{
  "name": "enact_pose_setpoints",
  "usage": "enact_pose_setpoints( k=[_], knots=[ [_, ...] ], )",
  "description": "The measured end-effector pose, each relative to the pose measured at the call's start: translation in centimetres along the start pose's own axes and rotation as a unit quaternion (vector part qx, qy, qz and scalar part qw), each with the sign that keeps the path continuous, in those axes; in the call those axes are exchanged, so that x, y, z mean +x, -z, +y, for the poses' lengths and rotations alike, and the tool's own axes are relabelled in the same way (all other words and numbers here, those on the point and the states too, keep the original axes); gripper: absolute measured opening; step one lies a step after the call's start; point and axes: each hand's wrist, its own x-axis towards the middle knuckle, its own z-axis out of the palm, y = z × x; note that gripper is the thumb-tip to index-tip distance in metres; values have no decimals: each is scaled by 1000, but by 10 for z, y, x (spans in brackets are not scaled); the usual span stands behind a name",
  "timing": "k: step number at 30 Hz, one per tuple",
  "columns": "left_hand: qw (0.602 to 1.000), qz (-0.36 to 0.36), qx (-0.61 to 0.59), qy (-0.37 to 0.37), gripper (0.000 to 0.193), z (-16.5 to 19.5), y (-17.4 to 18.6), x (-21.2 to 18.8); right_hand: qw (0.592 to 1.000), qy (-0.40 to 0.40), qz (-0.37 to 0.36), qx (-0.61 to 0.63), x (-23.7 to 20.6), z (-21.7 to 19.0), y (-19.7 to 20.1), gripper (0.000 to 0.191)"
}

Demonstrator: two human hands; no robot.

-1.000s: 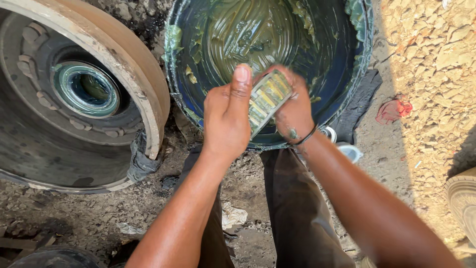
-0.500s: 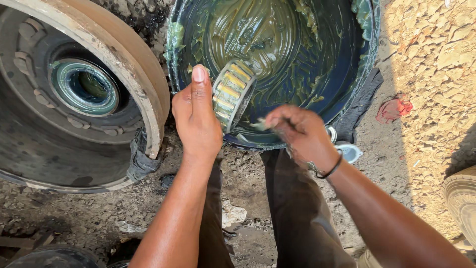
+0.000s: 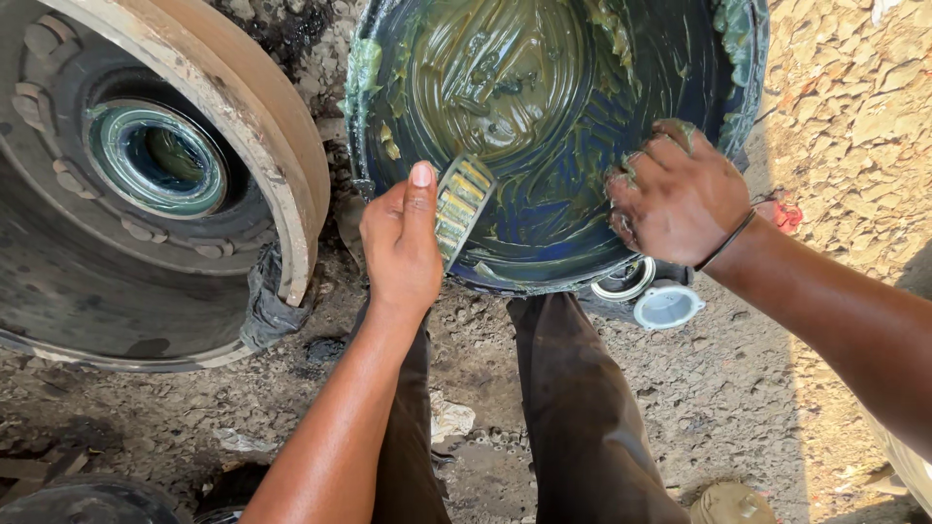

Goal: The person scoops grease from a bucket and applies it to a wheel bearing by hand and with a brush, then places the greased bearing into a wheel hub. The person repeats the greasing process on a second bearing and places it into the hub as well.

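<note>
Head view: the right hand (image 3: 677, 194) has left the roller bearing (image 3: 460, 206), its open fingers now dipping into the grease tub (image 3: 743, 87), while the left hand (image 3: 403, 243) alone grips the bearing.

Harsh daylight, sharp focus.
Sun bleaches the gravel (image 3: 854, 107) at right; wet grease (image 3: 505, 87) glints; lower ground lies shaded.

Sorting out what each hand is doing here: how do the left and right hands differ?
The left hand grips a greasy roller bearing at the tub's near rim; the right hand holds nothing and reaches into the blue grease tub. The right hand's fingers are grease-smeared; the left hand's back looks clean. Only the right arm shows a black wristband. Both are bare.
</note>
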Motion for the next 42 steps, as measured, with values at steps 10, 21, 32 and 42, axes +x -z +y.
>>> enact_pose_setpoints(
  k=[10,21,32,42],
  knots=[
    [1000,-8,-21,16,58,-3,10,8,997,-26,-12,-77,-20,1,0,58],
    [998,-21,-65,13,50,3,15,6,994,-79,-49,60,-131,-15,-22,66],
    [996,-21,-80,14,48,2,17,-6,920,-211,9,331,39,-14,24,30],
    [990,40,-132,21,43,-3,25,-8,846,-294,-36,443,261,49,-195,34]
  ],
)
